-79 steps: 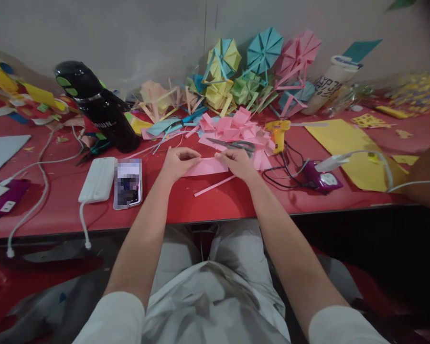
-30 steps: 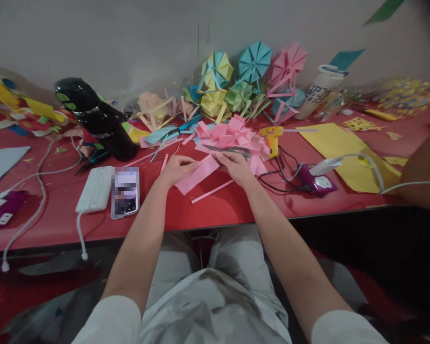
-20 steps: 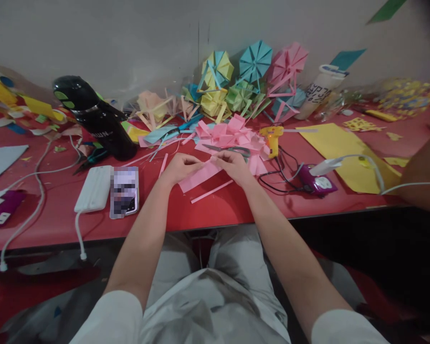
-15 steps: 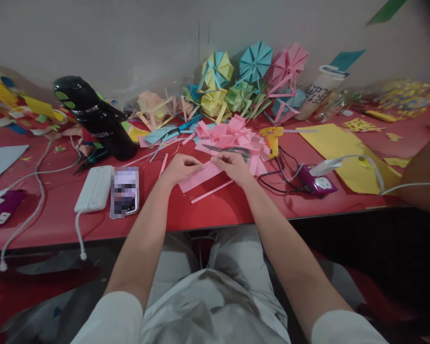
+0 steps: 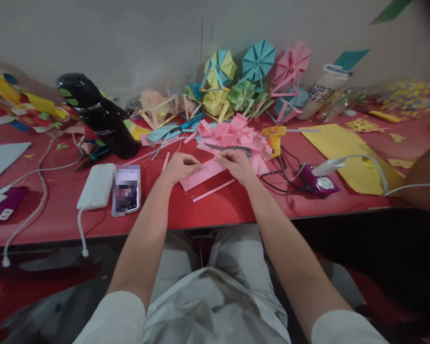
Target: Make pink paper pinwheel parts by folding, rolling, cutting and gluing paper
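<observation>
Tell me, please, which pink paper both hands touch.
The wide sheet, spanning left hand to right hand; the pink strips are narrow, the heap lies behind.

grey wall (image 5: 129, 43), thin dark vertical marks (image 5: 201, 38) | red table (image 5: 208, 214) alongside | dim light

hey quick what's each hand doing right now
Left hand: fingers closed, holding the pink paper.
Right hand: fingers closed, holding the same sheet toward its right end.

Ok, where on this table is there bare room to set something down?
Bare table shows between the pink strip and near edge, and in front of the black cable. Beyond the right hand it's crowded: pink papers, scissors, glue gun.
</observation>
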Tool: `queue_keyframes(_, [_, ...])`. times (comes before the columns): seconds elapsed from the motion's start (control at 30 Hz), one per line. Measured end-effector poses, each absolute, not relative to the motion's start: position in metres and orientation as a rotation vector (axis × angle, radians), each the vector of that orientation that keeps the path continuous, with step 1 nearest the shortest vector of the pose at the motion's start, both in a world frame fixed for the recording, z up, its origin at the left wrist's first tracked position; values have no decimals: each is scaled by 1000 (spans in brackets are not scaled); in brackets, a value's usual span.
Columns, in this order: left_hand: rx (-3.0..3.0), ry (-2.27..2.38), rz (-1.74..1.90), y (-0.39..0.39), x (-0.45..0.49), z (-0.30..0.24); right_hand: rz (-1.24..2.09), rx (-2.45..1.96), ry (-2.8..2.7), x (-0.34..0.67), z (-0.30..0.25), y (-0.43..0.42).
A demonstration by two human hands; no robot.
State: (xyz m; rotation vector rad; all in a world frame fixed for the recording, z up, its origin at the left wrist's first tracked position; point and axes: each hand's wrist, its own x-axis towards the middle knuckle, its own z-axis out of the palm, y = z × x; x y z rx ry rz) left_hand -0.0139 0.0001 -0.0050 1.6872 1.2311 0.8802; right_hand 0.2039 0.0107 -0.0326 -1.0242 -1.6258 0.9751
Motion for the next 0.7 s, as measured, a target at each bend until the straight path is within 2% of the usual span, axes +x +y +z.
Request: queue_keyframes(0.7, [1707, 1294, 876, -3, -31, -12, 989, -1021, -1457, 210, -36, 11])
